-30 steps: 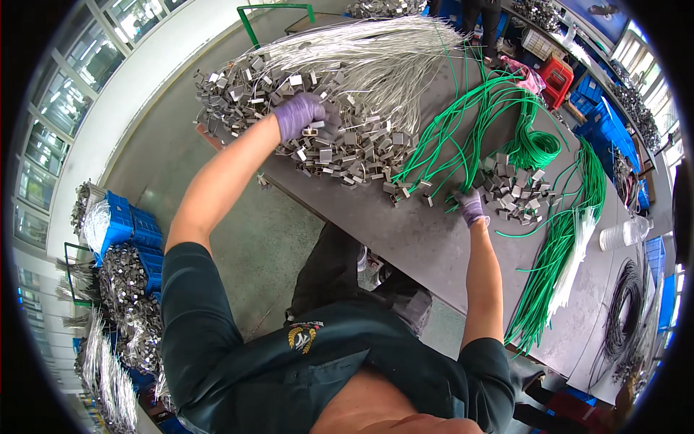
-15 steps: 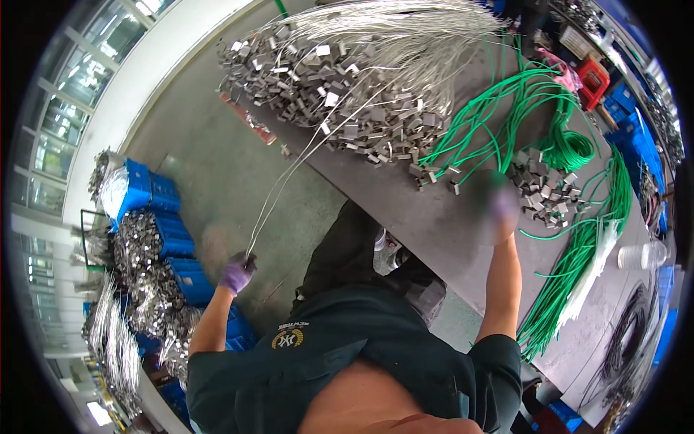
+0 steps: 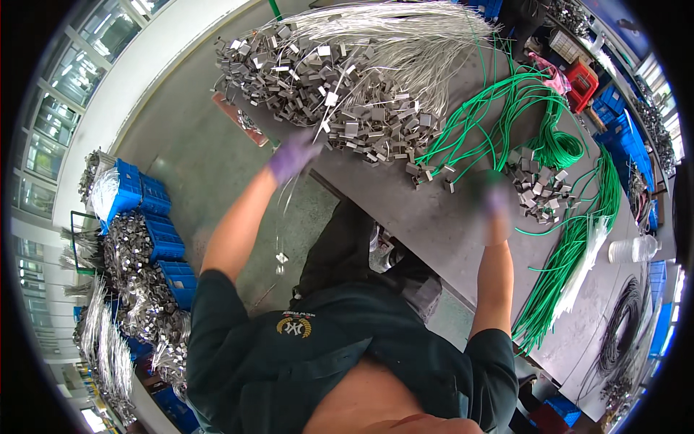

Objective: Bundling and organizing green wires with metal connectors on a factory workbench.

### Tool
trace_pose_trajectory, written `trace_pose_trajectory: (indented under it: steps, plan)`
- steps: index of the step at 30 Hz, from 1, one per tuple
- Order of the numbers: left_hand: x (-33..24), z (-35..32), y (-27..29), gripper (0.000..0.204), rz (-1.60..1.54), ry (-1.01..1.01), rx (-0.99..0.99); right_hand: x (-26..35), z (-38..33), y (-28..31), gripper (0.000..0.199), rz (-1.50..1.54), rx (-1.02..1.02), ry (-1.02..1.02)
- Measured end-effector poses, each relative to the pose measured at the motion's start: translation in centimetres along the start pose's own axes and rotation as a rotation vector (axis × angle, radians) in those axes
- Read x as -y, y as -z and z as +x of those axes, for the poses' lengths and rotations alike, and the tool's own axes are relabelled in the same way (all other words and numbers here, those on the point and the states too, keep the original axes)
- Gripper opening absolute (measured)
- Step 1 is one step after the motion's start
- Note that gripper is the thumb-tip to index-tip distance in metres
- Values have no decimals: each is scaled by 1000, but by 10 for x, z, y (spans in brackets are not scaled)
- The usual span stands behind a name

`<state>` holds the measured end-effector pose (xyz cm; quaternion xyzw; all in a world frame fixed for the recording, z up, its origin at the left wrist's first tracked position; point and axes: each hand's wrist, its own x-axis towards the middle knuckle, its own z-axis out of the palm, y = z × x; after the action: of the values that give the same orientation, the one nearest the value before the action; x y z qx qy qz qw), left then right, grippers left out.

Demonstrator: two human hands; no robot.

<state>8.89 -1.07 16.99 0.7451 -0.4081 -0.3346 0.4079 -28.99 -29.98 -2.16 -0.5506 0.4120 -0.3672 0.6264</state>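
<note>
Handwork at a grey table (image 3: 434, 231): left hand (image 3: 293, 155), purple-gloved and smeared by motion, clenched round a few silver wires (image 3: 283, 217) just off the table's near-left edge. Long axis of the silver wires close to vertical, dropping from the fist toward the concrete floor (image 3: 181, 145), with a small metal clip (image 3: 280, 257) dangling at the low end, clear of the table and in front of the dark green work shirt (image 3: 303, 362). Up and to the right of the same fist, and very near it, the big heap of clips (image 3: 340, 101), its own pale strands fanned away toward the far side of the table. Right hand (image 3: 495, 199) well apart from the silver wires, out over the table's middle and just beside a smaller pile of clips (image 3: 538, 188) ringed by green cables (image 3: 506, 108); too blurred to tell whether open or closed, and nothing clearly held. Left hand therefore the only one on the silver wires and by far the nearer to the big heap, right hand the nearer to the smaller pile. Further along the table's right side, a long bundle of green cable (image 3: 564, 282) beside white strands, and a clear plastic bottle (image 3: 632, 249) lying near the edge. Down on the left, blue crates (image 3: 155, 217) loaded with more clipped wire.
</note>
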Motion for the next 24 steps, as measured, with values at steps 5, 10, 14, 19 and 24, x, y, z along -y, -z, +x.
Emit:
trace_pose_trajectory:
  steps: [5,10,14,19,24]
  plan:
    - [13,101,-1,24,83,-144,-257,-5,7,-4,17,-13,-13,-3]
    - [85,-31,3,28,339,-205,-310,-6,7,3,18,-25,-46,0]
    - [165,-174,-8,19,205,11,-230,17,10,-1,27,0,28,-111]
    - [193,-257,-48,27,292,-115,-183,62,-9,-64,31,183,213,-60]
    - [217,-266,-68,33,325,55,-23,57,-35,-136,34,340,386,8]
